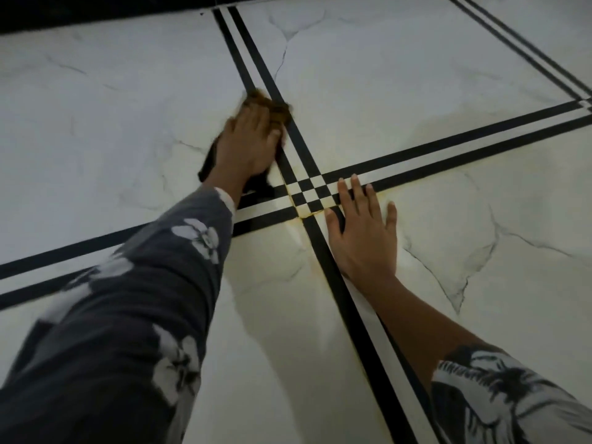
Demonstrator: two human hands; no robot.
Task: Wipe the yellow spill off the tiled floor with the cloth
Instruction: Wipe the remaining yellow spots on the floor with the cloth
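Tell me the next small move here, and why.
Probably the left hand should pull the cloth toward the checkered crossing: yellow residue lines its near edges, while the cloth lies just beyond it. The right hand rests flat beside that spot.

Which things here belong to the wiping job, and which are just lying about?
Job: cloth, left hand pressing it, yellow spill along the tile joints, tiled floor.
Not in use: right hand resting flat on the floor, black stripes, dark wall base.

The white, grey-veined floor (416,75) bore black double stripes (448,149); the spill (301,213) was yellow, the cloth (277,110) brown, the sleeves (144,299) dark grey with white flowers.
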